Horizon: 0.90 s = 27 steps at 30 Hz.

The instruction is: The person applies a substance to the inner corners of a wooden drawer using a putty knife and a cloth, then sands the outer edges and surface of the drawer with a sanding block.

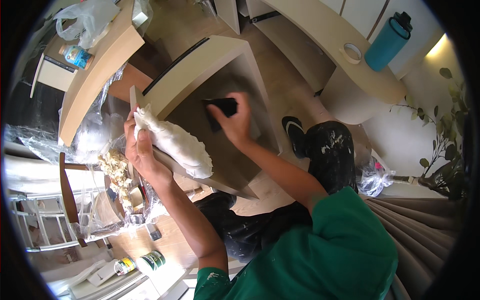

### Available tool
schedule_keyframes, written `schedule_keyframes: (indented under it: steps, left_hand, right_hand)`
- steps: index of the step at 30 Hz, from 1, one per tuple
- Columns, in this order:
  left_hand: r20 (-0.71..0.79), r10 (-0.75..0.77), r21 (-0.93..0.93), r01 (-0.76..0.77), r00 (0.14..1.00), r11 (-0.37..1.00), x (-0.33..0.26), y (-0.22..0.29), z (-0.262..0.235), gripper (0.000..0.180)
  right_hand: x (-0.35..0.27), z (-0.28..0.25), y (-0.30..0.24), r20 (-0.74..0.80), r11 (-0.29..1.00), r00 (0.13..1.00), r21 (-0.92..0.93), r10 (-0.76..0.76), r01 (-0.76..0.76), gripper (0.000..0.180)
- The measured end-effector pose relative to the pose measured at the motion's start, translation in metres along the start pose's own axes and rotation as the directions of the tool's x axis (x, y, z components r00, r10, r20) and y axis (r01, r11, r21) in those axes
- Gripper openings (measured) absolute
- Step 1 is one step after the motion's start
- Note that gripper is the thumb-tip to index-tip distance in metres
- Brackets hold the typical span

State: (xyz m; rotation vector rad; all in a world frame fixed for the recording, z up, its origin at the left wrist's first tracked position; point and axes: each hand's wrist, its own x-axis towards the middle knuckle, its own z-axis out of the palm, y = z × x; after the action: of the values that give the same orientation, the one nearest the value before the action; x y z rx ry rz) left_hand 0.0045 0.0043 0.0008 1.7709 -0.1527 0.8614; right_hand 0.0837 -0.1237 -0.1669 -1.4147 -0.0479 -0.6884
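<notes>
Against the front edge of a pale wooden cabinet box [210, 65] lying on its side, the left hand [142, 150] clamps a crumpled white cloth [175, 142], fingers closed over it. Inside the box, the right hand [234, 120] pinches a black sanding block [222, 107] flat to the panel. The cloth looks soft and light; the block looks firm, best held by its edges.

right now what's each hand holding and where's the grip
Left hand clamps a white rag at its upper end against the board's edge. Right hand grips a black block by its right end.
</notes>
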Motion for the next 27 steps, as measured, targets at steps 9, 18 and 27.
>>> schedule_keyframes:
  steps: [9,18,27]
  left_hand:
    - [0.162,0.109,-0.15,-0.085,0.981,0.985,0.008,-0.023,-0.023,0.13]
    - [0.193,-0.131,-0.309,0.187,0.972,0.933,0.003,-0.047,-0.042,0.108]
    - [-0.03,-0.27,-0.326,0.246,0.962,0.913,0.003,-0.026,-0.013,0.047]
  right_hand:
    - [0.11,-0.007,-0.177,0.715,0.83,0.683,0.465,-0.148,-0.308,0.03]
    - [0.128,0.024,-0.225,0.822,0.963,0.515,0.268,-0.241,0.024,0.038]
    - [0.073,0.017,-0.155,0.771,0.68,0.634,0.493,-0.053,-0.543,0.054]
